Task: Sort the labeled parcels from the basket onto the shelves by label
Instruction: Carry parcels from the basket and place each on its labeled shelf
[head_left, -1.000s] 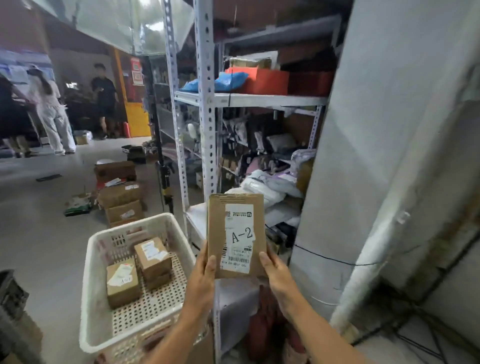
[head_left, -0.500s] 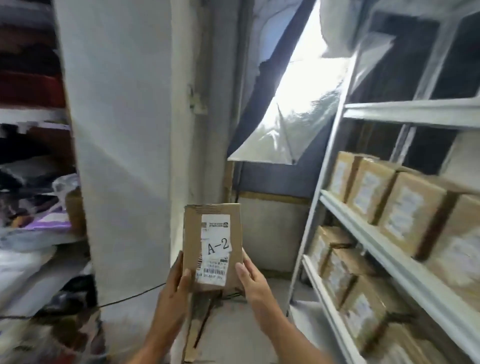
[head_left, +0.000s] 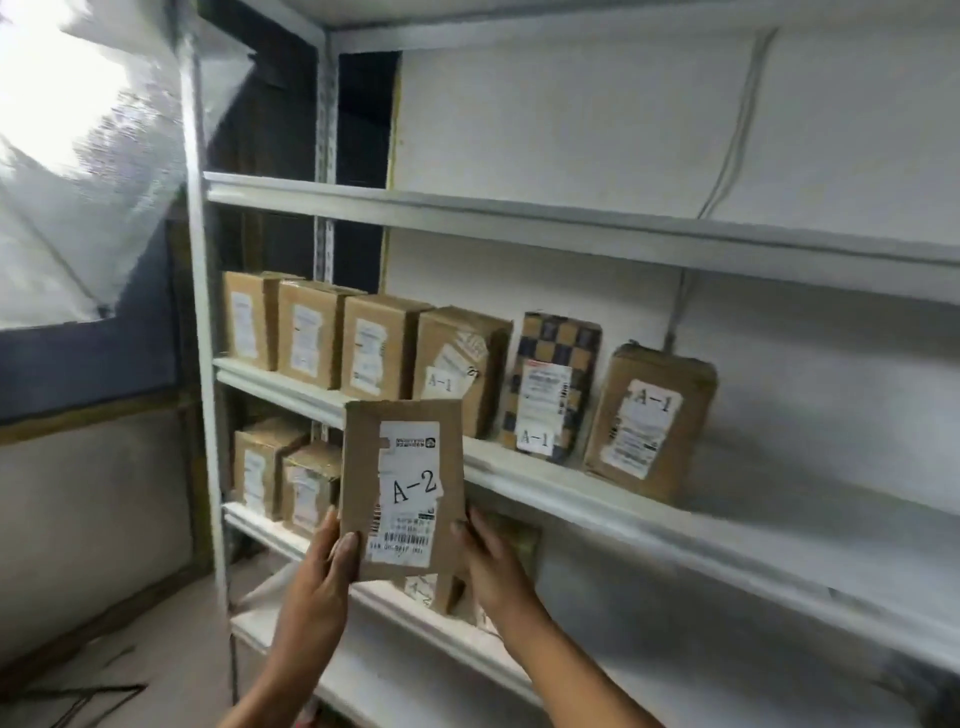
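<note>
Both hands hold the flat brown cardboard parcel labelled A-2 (head_left: 402, 488) upright, the left hand (head_left: 324, 577) pinching its lower left edge, the right hand (head_left: 491, 561) its lower right. Just above the hands runs the white shelf of A-1 boxes (head_left: 649, 512); setting it there would missort it. A box marked A-2 (head_left: 426, 592) sits behind the hands, on the lower shelf.

I see brown cardboard parcels (head_left: 311, 332) with white labels on white shelves (head_left: 623, 499); one parcel (head_left: 558, 364) looks checked, dark blue and tan, though blurred.
</note>
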